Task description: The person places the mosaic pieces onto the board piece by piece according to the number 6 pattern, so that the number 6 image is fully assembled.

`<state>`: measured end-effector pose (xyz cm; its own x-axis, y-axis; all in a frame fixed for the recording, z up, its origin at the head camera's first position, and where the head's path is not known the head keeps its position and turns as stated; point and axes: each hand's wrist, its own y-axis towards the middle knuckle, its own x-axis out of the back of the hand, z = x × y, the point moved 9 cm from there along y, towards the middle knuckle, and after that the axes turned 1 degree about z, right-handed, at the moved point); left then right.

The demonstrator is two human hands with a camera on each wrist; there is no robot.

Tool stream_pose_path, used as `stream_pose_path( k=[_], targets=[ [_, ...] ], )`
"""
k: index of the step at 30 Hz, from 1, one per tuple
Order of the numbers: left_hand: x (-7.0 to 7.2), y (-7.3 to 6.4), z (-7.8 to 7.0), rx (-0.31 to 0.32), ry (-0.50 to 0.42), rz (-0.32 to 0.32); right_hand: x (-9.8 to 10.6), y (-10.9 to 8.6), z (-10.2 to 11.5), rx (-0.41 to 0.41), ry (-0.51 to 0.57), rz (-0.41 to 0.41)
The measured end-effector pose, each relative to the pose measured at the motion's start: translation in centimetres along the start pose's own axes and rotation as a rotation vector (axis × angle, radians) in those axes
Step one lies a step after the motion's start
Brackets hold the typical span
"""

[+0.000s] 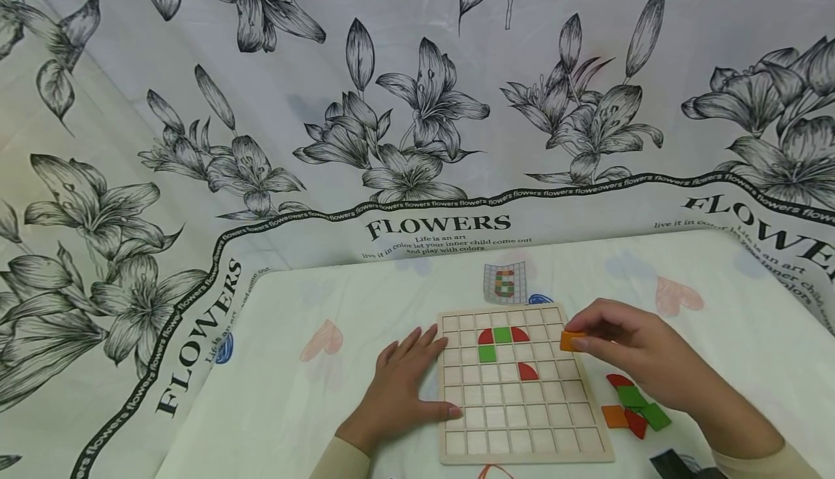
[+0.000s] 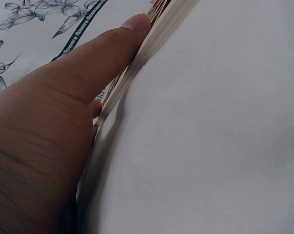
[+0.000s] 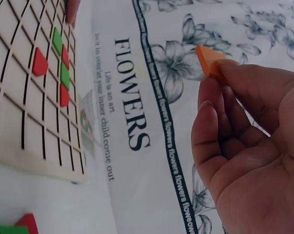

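Observation:
A wooden grid board (image 1: pixel 502 439) lies on the table, with red quarter-round tiles and green square tiles set in some of its cells. My right hand (image 1: pixel 629 345) pinches an orange tile (image 1: pixel 570 341) between thumb and fingers, over the board's right edge; the right wrist view shows this orange tile (image 3: pixel 208 62) held up at the fingertips. Along the board's left edge rests my left hand (image 1: pixel 407 385), fingers extended and thumb on the frame. In the left wrist view the thumb (image 2: pixel 107 58) touches the board's side (image 2: pixel 147 51); most other fingers are hidden there.
Right of the board lies a loose pile of tiles: green (image 1: pixel 630 396), red (image 1: pixel 636 423) and orange (image 1: pixel 614 417). A small pattern card (image 1: pixel 491 292) sits behind the board. A black object (image 1: pixel 672 463) is at the lower right. Flower-printed cloth (image 1: pixel 417 124) hangs behind the table.

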<state>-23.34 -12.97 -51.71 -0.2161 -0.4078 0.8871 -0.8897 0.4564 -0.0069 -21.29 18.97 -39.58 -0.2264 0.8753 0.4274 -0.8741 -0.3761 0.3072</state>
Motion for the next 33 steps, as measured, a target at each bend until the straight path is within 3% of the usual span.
stream_pose_path(
  k=[7, 19, 33],
  targets=[
    [0.0, 0.0, -0.1, -0.004, 0.004, 0.001, -1.1, 1.4, 1.5, 0.035, 0.045, 0.013],
    [-0.1, 0.0, 0.0, 0.006, 0.006, 0.005, -2.9, 2.9, 2.7, 0.000, 0.108, -0.004],
    [-0.1, 0.2, 0.0, 0.005, 0.005, 0.013, -6.4, 3.5, -0.3, -0.150, 0.205, 0.049]
  ],
)
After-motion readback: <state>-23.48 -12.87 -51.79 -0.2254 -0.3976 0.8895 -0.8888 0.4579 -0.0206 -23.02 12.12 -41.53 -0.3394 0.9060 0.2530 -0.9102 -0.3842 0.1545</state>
